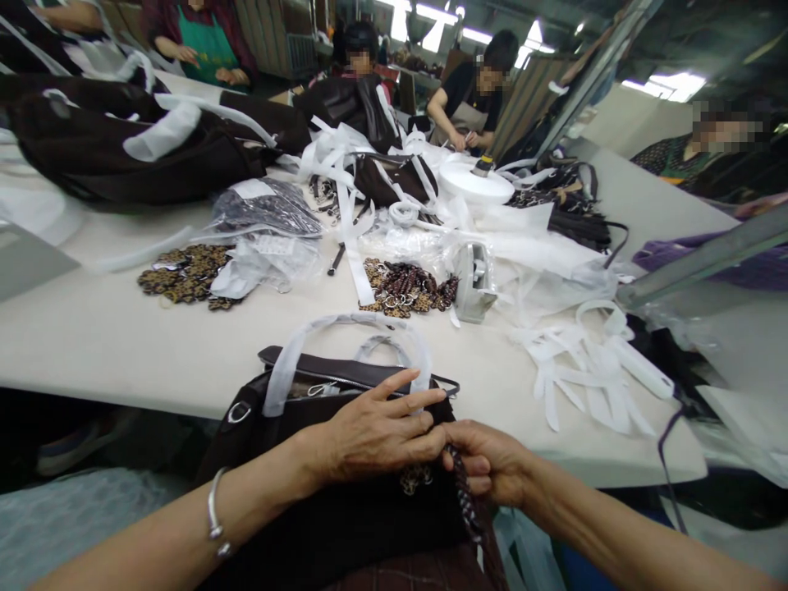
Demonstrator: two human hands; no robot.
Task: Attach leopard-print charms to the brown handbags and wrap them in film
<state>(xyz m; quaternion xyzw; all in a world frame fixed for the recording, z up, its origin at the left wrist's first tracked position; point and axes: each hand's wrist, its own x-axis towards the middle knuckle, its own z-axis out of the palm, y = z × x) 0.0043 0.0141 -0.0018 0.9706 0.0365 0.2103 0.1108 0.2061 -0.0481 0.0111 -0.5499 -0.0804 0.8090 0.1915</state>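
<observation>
A dark brown handbag (258,460) stands before me at the table edge. Its zipped top is partly parted, and pale wrapping covers its handles (345,320). My left hand (375,427) lies across the bag's front, outer fingers stretched, index finger meeting my right hand; its thumb is hidden. Just under it dangles a leopard-print piece (416,478). My right hand (486,461) pinches a braided dark bag charm (466,501) beside the bag's right edge. The charm's top is hidden between both hands, where the left index finger appears to press on it.
Leopard-print charms (190,275) and braided charms (410,287) lie in piles beyond the bag. A tape dispenser (475,283) stands right of them, white strips (579,369) farther right. Larger dark bags (123,148) fill the back left. Several people sit across the table.
</observation>
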